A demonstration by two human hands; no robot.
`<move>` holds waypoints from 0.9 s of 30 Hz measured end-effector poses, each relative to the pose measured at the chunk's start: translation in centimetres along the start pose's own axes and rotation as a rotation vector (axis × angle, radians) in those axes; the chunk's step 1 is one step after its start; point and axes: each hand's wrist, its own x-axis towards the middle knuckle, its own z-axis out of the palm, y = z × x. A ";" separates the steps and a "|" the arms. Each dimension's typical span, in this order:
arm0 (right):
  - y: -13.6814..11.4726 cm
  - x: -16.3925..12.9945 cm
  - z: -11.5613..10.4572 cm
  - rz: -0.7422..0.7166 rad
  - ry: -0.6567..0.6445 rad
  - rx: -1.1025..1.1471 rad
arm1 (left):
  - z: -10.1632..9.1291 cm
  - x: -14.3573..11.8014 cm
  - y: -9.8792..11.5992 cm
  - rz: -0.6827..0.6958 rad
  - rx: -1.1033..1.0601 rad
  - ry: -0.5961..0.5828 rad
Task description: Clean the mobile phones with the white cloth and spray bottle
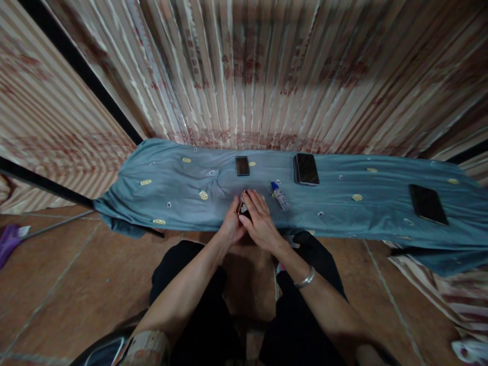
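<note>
My left hand (231, 222) is wrapped around a phone-like device (245, 212) with a dark face and a thin gold-coloured edge. Over its face lies my right hand (261, 221), fingers pressed together and thumb against the device. Much of the device is hidden by my fingers. A small pale patch shows between the hands; I cannot tell whether it is a cloth or a reflection. Just right of my right hand, a clear bottle with a blue cap (280, 196) lies on the blue patterned cloth (190, 203).
A small dark device (242, 166) lies beyond my hands. To its right is a stack of dark tablet-like devices (306, 169), and a single dark tablet (428, 204) lies far right. Striped curtains (244, 76) hang behind. Black frame bars (80, 71) cross the left side.
</note>
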 end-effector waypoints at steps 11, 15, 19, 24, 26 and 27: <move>-1.7 -0.7 1.3 -0.185 -0.038 -0.019 | -1.7 1.3 2.4 0.075 0.008 0.108; -0.7 -0.5 1.6 -0.146 0.034 -0.015 | -1.2 1.5 2.8 0.085 -0.027 0.085; 0.5 0.0 1.8 -0.023 0.064 0.015 | -0.7 1.2 2.6 0.046 -0.086 0.025; 1.8 1.0 1.1 0.089 0.055 0.027 | -0.5 0.7 1.5 -0.034 -0.092 0.005; 2.0 1.3 0.8 0.094 0.053 0.022 | -0.7 0.7 0.9 -0.043 -0.073 0.002; 2.0 1.4 0.7 0.088 0.048 0.020 | -0.8 0.8 0.6 -0.050 -0.059 0.000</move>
